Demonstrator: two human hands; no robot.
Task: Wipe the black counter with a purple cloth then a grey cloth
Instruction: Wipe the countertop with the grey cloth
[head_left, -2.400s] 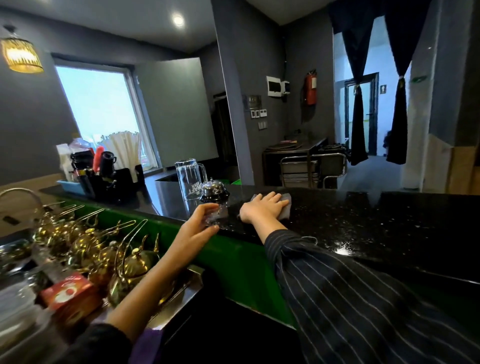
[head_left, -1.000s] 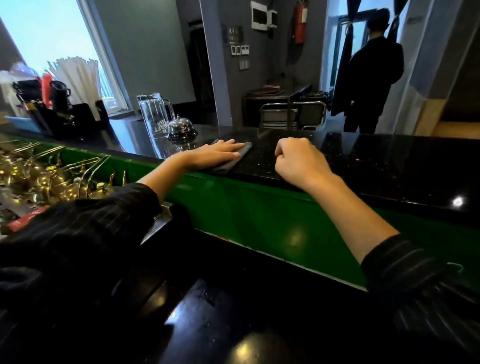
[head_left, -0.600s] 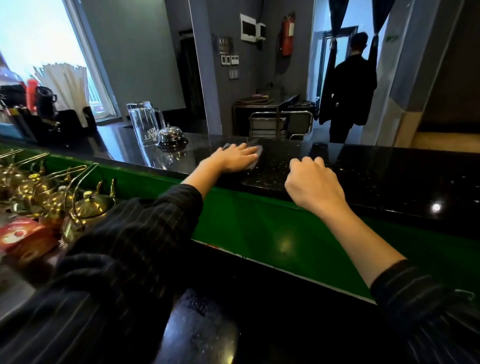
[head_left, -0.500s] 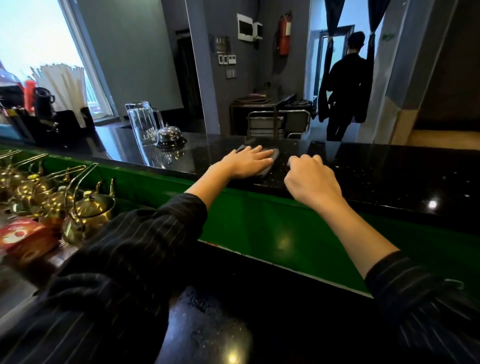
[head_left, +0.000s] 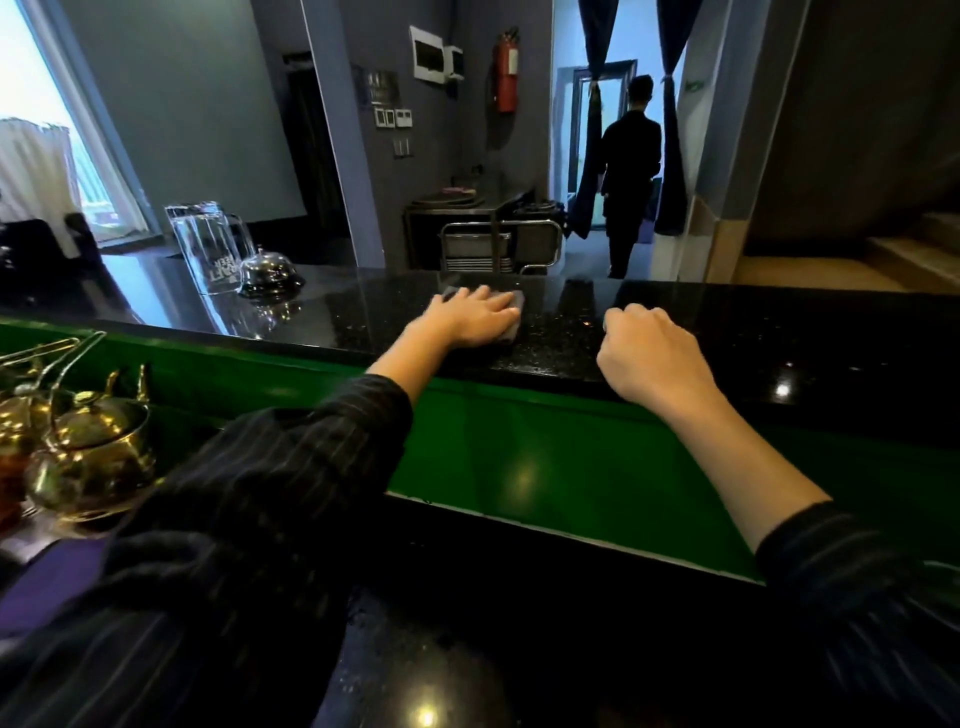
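Observation:
The black speckled counter (head_left: 779, 332) runs across the view above a green front panel. My left hand (head_left: 470, 318) lies flat with straight fingers on a grey cloth (head_left: 515, 312), pressing it onto the counter; only the cloth's right and far edges show. My right hand (head_left: 649, 353) rests on the counter's near edge about a hand's width to the right, fingers curled into a fist, holding nothing. A purple cloth (head_left: 47, 582) lies at the lower left, partly hidden behind my left sleeve.
A clear glass pitcher (head_left: 208, 244) and a chrome call bell (head_left: 270, 273) stand on the counter left of the cloth. Brass teapots (head_left: 88, 457) crowd the lower shelf at left. A person (head_left: 628, 171) stands in the far doorway. A lower black worktop (head_left: 467, 649) lies below.
My left hand has slid the grey cloth rightward along the counter, nearer my right fist. The right hand has stayed curled at the edge. The person has walked further into the doorway.

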